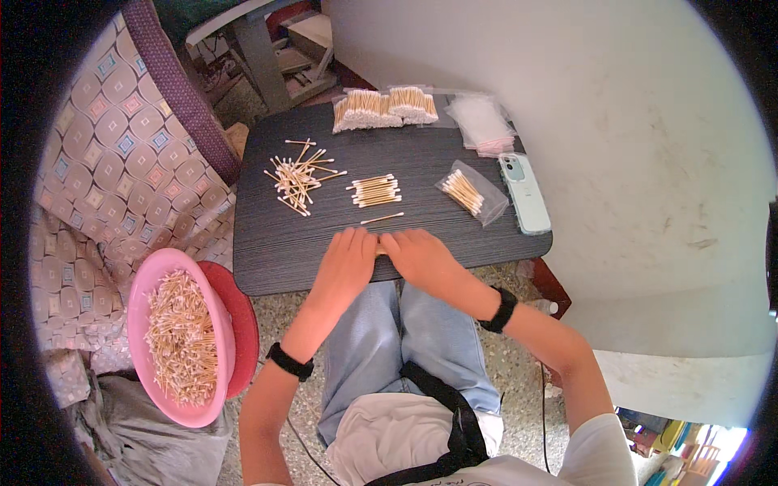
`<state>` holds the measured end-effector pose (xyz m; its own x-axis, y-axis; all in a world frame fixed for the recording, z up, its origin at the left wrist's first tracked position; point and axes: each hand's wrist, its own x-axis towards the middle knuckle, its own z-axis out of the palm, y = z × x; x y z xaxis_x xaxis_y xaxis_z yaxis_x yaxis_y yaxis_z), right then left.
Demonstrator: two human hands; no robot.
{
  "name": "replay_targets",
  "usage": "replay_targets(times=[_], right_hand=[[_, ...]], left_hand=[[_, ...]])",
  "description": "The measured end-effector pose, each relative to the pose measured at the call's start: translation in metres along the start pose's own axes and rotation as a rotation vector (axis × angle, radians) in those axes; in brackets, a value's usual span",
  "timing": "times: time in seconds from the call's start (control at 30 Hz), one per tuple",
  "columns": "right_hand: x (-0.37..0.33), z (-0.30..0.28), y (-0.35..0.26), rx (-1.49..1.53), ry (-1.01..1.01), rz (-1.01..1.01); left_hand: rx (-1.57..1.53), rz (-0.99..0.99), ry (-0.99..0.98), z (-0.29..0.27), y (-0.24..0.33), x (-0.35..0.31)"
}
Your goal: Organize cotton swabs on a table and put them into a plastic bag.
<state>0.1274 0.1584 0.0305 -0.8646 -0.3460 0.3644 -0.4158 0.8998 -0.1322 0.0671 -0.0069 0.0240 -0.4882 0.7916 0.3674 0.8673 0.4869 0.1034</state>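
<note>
My left hand [349, 263] and my right hand [419, 257] meet at the near edge of the dark table [308, 257], fingers curled. Between them shows a bit of tan sticks, apparently cotton swabs [380, 249]; the rest is hidden by my fingers. Just beyond my fingertips lies a single cotton swab [382, 218]. Past it is a neat row of swabs [376, 190] laid side by side. A loose, tangled pile of swabs [298, 176] is spread to the left. To the right rests a clear plastic bag [491, 209] with a bundle of swabs inside.
Filled swab packets [369, 109] line the table's far edge, beside a stack of clear bags [480, 121]. A pale phone [525, 194] lies at the right edge, near the wall [632, 202]. Left of the table, a pink basin [227, 356] full of swabs sits over a red stool [245, 324].
</note>
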Motion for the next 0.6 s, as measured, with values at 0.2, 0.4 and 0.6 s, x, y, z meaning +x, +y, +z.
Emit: replay_targets(times=[0.2, 0.4, 0.6], right_hand=[[-0.031, -0.042, -0.017, 0.521, -0.217, 0.112], [-0.033, -0.045, -0.037, 0.727, -0.244, 0.146], [-0.045, -0.05, -0.035, 0.704, -0.371, 0.19]], left_hand=[[-0.708, -0.2, -0.014, -0.046, 0.031, -0.023], [-1.289, -0.404, 0.247, -0.034, 0.058, -0.013], [-1.23, -0.391, 0.058, -0.027, 0.069, -0.014]])
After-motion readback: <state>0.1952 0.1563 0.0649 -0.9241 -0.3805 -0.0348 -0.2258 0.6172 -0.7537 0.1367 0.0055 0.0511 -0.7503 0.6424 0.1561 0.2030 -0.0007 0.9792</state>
